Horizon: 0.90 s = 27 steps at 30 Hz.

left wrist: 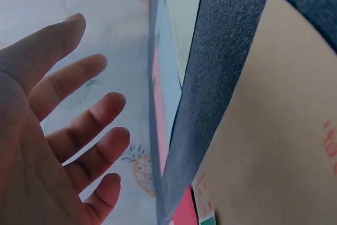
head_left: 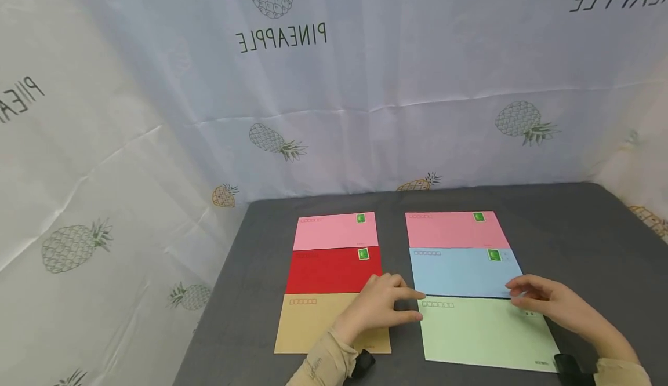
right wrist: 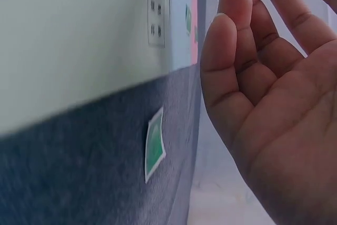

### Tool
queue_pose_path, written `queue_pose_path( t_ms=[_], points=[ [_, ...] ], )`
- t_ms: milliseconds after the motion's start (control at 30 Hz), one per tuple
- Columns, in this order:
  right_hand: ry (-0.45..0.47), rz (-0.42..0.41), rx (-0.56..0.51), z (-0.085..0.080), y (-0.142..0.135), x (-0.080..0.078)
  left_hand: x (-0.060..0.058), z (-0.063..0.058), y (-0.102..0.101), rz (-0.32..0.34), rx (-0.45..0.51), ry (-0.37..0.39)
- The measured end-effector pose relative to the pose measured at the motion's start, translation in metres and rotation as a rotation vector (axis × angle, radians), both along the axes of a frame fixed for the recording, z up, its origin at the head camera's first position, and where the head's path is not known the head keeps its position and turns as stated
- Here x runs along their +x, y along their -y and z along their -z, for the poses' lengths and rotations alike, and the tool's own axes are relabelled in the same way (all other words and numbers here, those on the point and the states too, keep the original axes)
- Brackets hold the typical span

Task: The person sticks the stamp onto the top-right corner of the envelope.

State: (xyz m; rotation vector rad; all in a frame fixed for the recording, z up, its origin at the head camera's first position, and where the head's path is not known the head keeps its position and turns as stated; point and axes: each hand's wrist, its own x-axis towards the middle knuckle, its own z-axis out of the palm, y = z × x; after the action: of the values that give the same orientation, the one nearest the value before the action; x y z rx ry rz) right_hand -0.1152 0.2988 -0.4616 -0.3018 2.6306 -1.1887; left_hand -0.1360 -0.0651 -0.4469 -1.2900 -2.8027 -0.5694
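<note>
My left hand (head_left: 378, 305) reaches over the tan envelope (head_left: 302, 331), fingers extended toward the left edge of the light green envelope (head_left: 475, 337) and nothing in its grasp. Over that envelope's upper right corner hovers my right hand (head_left: 561, 308), its fingers loosely bent and holding nothing; the hand partly hides the printed stamp box (right wrist: 156, 17). Beside the green envelope, a loose green stamp (right wrist: 154, 146) lies on the dark table in the right wrist view. Above the green envelope is a blue envelope (head_left: 454, 276) bearing a green stamp (head_left: 494, 255).
A pink envelope (head_left: 449, 232) with a stamp tops the right column. In the left column, a pink envelope (head_left: 329, 235) and a red envelope (head_left: 323, 276), both stamped, lie above the tan one. Pineapple-print cloth (head_left: 339, 73) hangs behind the dark table (head_left: 235, 316).
</note>
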Motion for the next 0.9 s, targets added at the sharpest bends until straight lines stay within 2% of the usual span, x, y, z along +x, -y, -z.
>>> queue_pose_path(
  t_ms=[267, 533, 900],
  points=[
    [0.062, 0.096, 0.055, 0.005, -0.02, 0.007, 0.004, 0.005, -0.004, -0.002, -0.036, 0.016],
    [0.08, 0.195, 0.121, 0.014, -0.037, 0.011, 0.008, 0.006, -0.014, -0.037, -0.105, 0.035],
    [0.035, 0.233, 0.216, 0.017, -0.049, 0.013, 0.013, 0.011, -0.022, -0.047, -0.142, 0.065]
  ],
)
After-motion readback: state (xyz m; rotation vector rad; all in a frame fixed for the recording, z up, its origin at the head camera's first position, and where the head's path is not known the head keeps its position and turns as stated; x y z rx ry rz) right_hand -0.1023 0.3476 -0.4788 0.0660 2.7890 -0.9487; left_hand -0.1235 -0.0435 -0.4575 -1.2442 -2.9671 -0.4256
